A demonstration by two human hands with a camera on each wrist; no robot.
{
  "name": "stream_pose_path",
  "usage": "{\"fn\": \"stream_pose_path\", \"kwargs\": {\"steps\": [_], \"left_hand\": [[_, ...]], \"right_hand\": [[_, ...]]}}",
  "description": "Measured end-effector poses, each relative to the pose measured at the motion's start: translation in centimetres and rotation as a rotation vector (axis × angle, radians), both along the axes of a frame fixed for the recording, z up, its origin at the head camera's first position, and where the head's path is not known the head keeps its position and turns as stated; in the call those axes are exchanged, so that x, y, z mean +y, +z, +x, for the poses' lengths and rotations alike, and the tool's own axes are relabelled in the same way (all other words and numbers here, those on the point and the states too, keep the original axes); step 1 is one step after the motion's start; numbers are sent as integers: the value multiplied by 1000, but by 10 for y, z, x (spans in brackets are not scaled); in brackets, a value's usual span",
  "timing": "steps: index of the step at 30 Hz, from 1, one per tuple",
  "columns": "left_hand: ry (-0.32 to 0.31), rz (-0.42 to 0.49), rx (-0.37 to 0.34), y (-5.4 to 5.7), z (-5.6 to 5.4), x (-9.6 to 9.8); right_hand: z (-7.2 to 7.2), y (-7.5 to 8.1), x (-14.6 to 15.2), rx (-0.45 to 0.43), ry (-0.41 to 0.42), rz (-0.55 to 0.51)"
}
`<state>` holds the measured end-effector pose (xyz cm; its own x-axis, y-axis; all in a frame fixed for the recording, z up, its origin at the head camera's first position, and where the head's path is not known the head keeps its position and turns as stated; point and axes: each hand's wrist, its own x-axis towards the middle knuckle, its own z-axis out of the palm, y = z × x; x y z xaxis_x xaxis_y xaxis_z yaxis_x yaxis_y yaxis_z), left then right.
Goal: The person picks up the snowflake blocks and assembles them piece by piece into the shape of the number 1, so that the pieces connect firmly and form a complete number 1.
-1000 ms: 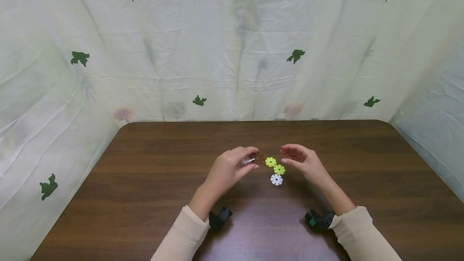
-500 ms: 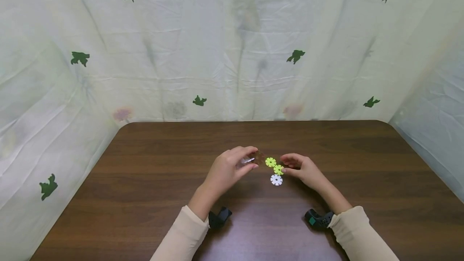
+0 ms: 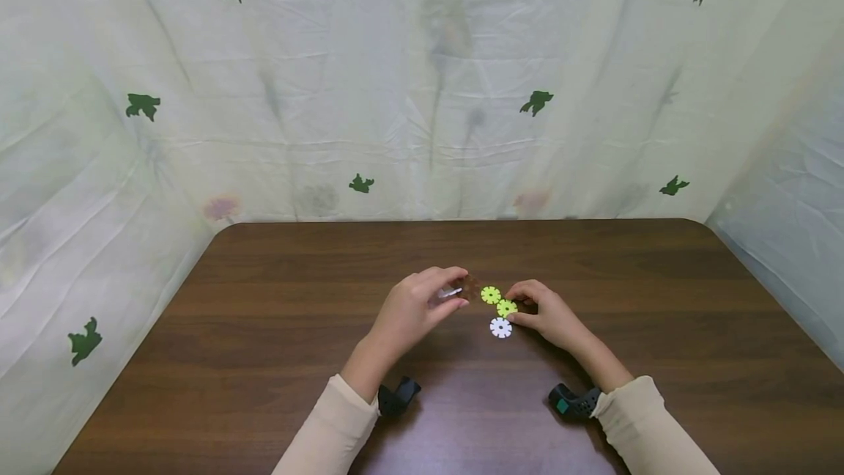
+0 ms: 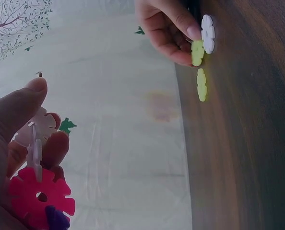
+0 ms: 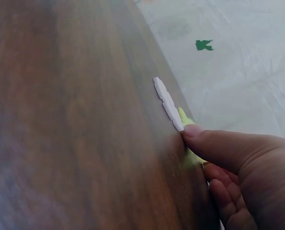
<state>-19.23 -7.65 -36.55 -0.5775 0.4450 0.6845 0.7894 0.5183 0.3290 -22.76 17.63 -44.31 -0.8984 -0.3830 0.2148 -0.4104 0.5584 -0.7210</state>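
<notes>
My left hand (image 3: 422,300) holds joined notched plastic discs above the table. In the left wrist view these include a pink disc (image 4: 28,196), white discs (image 4: 47,125) and a purple piece (image 4: 57,218), partly hidden by the fingers. A brownish disc (image 3: 470,287) shows at the fingertips in the head view. With thumb and fingers, my right hand (image 3: 546,314) pinches the edge of a yellow-green disc (image 3: 505,308) on the table. Another yellow-green disc (image 3: 491,295) lies flat just beyond it to the left. Nearer to me is a white disc (image 3: 500,328), close to my right thumb.
The brown wooden table (image 3: 264,358) stretches out on both sides of the hands. A pale curtain (image 3: 395,94) with leaf prints hangs behind its far edge. Black wrist devices, a left one (image 3: 398,396) and a right one (image 3: 572,402), sit low near the tabletop.
My right hand has moved left and slightly down, and its fingers have closed onto the nearer yellow-green disc. The left hand stays in place with its joined discs.
</notes>
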Motion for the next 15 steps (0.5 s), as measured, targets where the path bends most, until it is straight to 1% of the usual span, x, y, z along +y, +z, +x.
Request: {"fn": "stream_pose_path", "kwargs": {"steps": [5, 7, 11, 15], "left_hand": [[-1, 3, 0, 0, 0, 0], [-5, 4, -5, 0, 0, 0], [-11, 6, -14, 0, 0, 0], [-8, 3, -6, 0, -1, 0]], "right_hand": [[0, 1, -1, -45, -13, -48], [0, 2, -1, -46, -8, -81], [-1, 4, 0, -33, -5, -161], [-1, 8, 0, -59, -24, -263]]}}
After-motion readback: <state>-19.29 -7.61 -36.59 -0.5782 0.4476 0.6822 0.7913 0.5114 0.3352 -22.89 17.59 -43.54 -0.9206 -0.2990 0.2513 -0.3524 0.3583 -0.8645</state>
